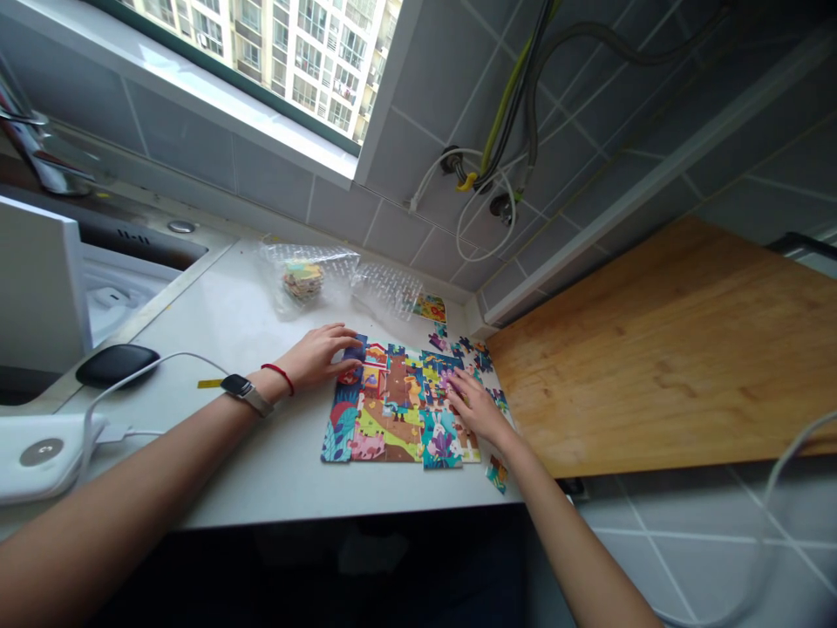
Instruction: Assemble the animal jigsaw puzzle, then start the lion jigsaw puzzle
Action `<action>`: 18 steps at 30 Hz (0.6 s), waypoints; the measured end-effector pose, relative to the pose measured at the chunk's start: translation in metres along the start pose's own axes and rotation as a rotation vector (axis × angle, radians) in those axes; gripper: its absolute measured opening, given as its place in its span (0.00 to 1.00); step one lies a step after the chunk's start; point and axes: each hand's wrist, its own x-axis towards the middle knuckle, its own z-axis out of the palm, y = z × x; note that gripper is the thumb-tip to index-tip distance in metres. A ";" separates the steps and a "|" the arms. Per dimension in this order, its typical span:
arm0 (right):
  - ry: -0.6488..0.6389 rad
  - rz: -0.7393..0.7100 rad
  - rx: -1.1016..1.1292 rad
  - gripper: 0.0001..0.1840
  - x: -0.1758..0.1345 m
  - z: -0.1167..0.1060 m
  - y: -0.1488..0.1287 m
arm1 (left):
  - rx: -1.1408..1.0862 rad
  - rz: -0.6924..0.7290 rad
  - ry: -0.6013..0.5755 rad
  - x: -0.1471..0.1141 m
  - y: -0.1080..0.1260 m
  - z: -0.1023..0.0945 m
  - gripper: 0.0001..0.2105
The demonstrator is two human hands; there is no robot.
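On the white counter (281, 475), just below frame centre, I see the puzzle (402, 427), the left hand (319, 356) and right hand (480, 408) open upon it. Uneven sideways pressure from these 2 could split it apart.

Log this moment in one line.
left hand: at puzzle, left side | right hand: at puzzle, right side | plastic packaging: beyond puzzle

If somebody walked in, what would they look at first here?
Probably the bright jigsaw puzzle on the white counter, with the left hand at its left side and the right hand over its right part. Then perhaps the wooden board, right, and the window, top left.
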 end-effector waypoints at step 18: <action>-0.076 0.112 -0.246 0.20 0.068 -0.056 0.038 | -0.093 0.071 0.040 0.002 0.008 0.012 0.21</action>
